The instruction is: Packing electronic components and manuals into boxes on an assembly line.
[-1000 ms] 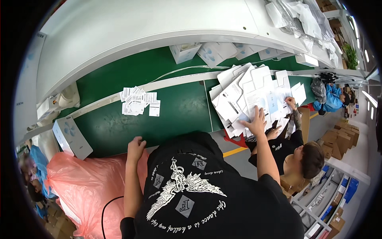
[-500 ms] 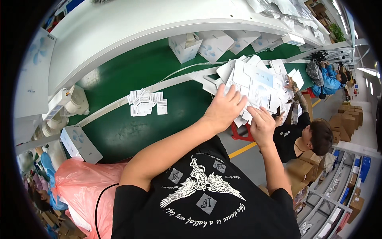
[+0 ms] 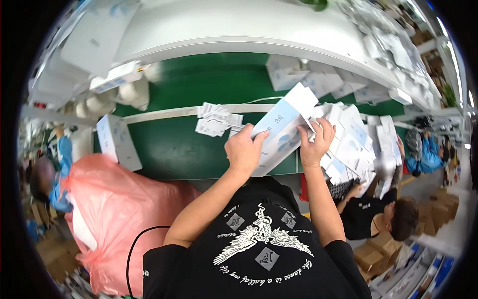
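Observation:
A white and light-blue cardboard box (image 3: 280,127) stands tilted between my hands over the green bench, its end flaps sticking up at the far end. My left hand (image 3: 245,150) clasps its left side, thumb on the blue face. On the right side, my right hand (image 3: 316,143) pinches the box near the flaps; its fingertips are partly hidden. To the right lies a heap of flat white cartons (image 3: 351,144). Small printed white slips (image 3: 213,120) lie loosely piled on the bench left of the box.
Several white boxes (image 3: 318,77) line the bench's back under a white shelf (image 3: 199,37). Another box (image 3: 119,142) stands at the left edge, near a big pink plastic bag (image 3: 129,209). A co-worker in black (image 3: 371,219) reaches toward the carton heap from the right.
Both hands have moved left from the carton heap, bringing a box with them. It is now held opened out, with its flaps raised. The view has turned to the right.

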Motion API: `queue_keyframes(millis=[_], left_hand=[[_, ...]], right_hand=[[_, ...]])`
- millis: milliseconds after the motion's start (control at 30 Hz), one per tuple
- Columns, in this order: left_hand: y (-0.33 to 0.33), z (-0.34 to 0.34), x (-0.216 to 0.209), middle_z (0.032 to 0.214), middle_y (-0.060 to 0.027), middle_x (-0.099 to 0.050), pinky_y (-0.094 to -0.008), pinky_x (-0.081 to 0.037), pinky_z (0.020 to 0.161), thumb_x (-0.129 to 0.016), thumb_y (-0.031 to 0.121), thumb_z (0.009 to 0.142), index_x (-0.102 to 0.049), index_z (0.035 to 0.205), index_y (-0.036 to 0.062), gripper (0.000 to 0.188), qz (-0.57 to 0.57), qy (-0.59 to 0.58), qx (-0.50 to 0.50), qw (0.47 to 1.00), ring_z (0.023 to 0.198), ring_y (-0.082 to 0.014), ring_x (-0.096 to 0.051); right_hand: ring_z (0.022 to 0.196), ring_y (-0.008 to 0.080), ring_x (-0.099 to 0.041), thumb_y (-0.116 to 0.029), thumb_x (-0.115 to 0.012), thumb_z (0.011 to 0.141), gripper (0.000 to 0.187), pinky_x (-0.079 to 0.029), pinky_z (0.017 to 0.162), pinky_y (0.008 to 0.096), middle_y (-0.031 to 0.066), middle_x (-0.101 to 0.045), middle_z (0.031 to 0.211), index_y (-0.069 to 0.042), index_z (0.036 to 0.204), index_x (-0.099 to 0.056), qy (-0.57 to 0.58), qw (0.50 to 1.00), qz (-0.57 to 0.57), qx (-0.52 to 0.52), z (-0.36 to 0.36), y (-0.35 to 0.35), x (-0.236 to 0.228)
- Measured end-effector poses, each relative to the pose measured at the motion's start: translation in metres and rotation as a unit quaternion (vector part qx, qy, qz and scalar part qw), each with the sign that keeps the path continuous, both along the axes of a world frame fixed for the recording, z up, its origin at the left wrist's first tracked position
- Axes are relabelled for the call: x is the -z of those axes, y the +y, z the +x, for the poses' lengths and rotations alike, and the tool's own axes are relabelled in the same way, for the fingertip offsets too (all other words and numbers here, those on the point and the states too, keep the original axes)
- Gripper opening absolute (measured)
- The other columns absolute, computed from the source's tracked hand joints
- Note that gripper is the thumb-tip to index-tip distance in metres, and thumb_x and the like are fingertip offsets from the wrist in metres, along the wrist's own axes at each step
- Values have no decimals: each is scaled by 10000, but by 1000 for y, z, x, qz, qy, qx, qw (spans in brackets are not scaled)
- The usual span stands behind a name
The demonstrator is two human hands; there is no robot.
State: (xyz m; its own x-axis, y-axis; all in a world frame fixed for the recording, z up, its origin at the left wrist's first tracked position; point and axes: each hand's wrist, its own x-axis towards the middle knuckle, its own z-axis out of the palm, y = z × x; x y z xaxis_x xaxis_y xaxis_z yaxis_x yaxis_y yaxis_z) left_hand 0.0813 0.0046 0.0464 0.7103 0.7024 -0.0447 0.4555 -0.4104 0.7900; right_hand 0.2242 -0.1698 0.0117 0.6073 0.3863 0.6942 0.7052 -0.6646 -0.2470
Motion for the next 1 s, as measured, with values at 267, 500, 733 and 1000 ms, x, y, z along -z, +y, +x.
queue_keyframes(millis=[267,500,733,1000], left_hand=[[34,-73,29,1345,-228,-657,-452,-516,1040,-950,489,724,-522,1454,66,946,166,-14,3,986,1242,-399,-636],[0,-61,29,1632,-249,-405,-497,-418,1204,-1004,482,618,-281,1665,58,1341,-58,-102,199,973,1459,-444,-467],[-39,-28,7,1602,-239,-392,-487,-404,1212,-997,403,664,-334,1652,90,1231,15,-176,196,965,1449,-421,-470],[-43,-36,4,1448,-200,-482,-480,-473,1127,-979,392,690,-500,1564,211,1012,-3,-153,144,978,1345,-433,-529]], right_hand=[[713,253,-689,-131,-738,992,164,-530,683,370,160,-716,780,27,962,-708,524,811,25,-259,-18,20,-70],[735,126,-623,-263,-653,1068,324,-516,683,377,70,-708,755,46,992,-713,581,741,-105,-319,-8,25,-74],[785,423,-698,-388,-544,1103,479,-563,793,504,218,-707,793,24,965,-744,672,636,-119,-361,-1,8,-31],[1058,294,-724,-324,-610,1103,397,-556,1003,447,125,-748,1255,-3,1326,-677,639,662,291,-263,60,-50,-1]])
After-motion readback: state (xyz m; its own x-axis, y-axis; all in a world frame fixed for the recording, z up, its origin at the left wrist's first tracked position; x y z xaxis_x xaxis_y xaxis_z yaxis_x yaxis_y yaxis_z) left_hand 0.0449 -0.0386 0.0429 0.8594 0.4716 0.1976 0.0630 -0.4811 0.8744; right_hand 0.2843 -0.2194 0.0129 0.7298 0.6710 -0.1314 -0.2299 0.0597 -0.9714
